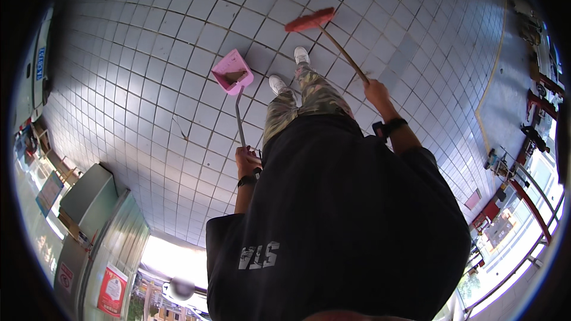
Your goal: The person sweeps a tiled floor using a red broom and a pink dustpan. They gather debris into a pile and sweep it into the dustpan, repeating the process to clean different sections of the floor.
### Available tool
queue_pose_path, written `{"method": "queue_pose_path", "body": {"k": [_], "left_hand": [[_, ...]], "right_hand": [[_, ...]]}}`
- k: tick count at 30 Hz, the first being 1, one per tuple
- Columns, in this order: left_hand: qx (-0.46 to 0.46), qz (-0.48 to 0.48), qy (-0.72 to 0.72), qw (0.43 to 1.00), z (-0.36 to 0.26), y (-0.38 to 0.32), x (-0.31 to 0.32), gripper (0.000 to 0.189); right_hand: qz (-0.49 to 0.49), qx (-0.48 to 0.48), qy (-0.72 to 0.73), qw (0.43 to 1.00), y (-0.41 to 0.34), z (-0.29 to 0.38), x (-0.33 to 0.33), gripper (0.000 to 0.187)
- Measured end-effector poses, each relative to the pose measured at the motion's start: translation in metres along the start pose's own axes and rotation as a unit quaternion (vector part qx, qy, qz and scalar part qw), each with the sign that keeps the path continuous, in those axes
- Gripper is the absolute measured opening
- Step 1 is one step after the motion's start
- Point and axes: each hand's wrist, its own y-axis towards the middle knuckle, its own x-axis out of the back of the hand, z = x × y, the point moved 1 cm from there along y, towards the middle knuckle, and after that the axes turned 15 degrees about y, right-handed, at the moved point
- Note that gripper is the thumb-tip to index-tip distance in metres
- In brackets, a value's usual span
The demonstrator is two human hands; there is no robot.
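Observation:
My right hand point(377, 93) grips the upper end of a wooden handle of a broom. Its red broom head point(310, 20) is over the tiled floor, beyond my feet; whether it touches the tiles I cannot tell. My left hand point(245, 158) is closed round the upper part of the thin handle of a pink plastic dustpan point(242, 60). The dustpan lies left of my white shoes, its open side facing away from me, with some brownish debris in it. Both wrists wear dark bands.
Light square floor tiles point(192, 53) spread all round my feet. A vehicle point(33, 71) stands at the far left edge. Grey cabinets point(91, 191) and a red poster point(112, 290) are at lower left. Red metal equipment point(531, 205) lines the right side, beyond a yellow floor line.

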Motion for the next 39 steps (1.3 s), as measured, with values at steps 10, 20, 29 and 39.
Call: {"method": "queue_pose_path", "body": {"k": [10, 20, 29, 39], "left_hand": [[0.076, -0.055, -0.047, 0.995, -0.003, -0.033, -0.067, 0.011], [-0.140, 0.003, 0.064, 0.988, 0.061, 0.011, -0.036, 0.015], [-0.261, -0.001, 0.348, 0.901, 0.055, -0.006, -0.080, 0.018], [-0.562, -0.131, 0.586, 0.568, 0.039, -0.013, -0.097, 0.022]], "right_hand": [[0.058, 0.145, 0.004, 0.988, 0.151, 0.218, 0.004, 0.034], [0.137, 0.060, -0.069, 0.986, 0.216, 0.144, 0.043, 0.037], [0.229, 0.095, -0.277, 0.928, 0.151, -0.171, 0.097, 0.035], [0.074, 0.055, -0.169, 0.981, 0.107, -0.037, 0.172, 0.041]]}}
